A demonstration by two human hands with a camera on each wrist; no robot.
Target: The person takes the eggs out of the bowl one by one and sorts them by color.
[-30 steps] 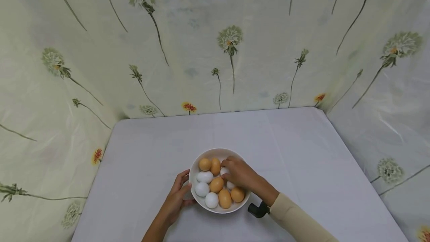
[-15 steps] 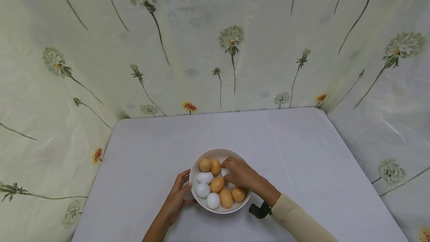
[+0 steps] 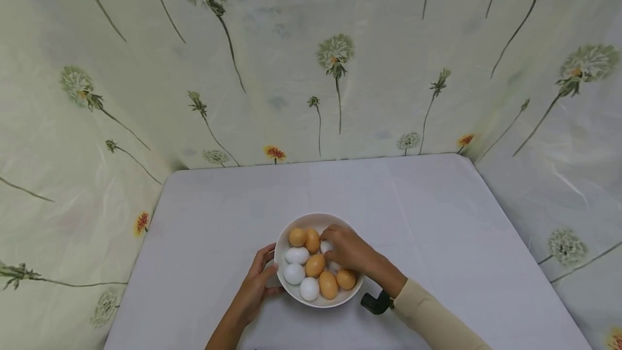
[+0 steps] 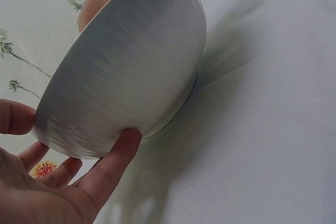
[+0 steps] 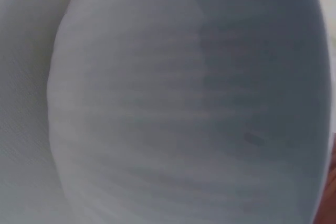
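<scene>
A white bowl [image 3: 323, 221] full of brown eggs [image 3: 328, 285] and white eggs [image 3: 293, 274] stands near the front of the table. My left hand [image 3: 252, 288] grips it at the left, thumb at the rim; the left wrist view shows its fingers spread against the outer wall [image 4: 131, 72]. Reaching into the bowl from the right, my right hand [image 3: 351, 248] holds a white egg [image 3: 326, 247] between thumb and fingers, partly covering it. Another white egg is half hidden under this hand. In the right wrist view the bowl's outside [image 5: 184, 98] fills most of the picture.
A white cloth covers the table [image 3: 218, 204]. A black curved device [image 3: 376, 303] sits under my right wrist, beside the bowl. Flower-printed sheets [image 3: 272, 69] hang at the back and both sides.
Both hands keep their places at the bowl. The eggs at the front of the bowl have shifted very slightly to the right; the view itself has drifted a little.
</scene>
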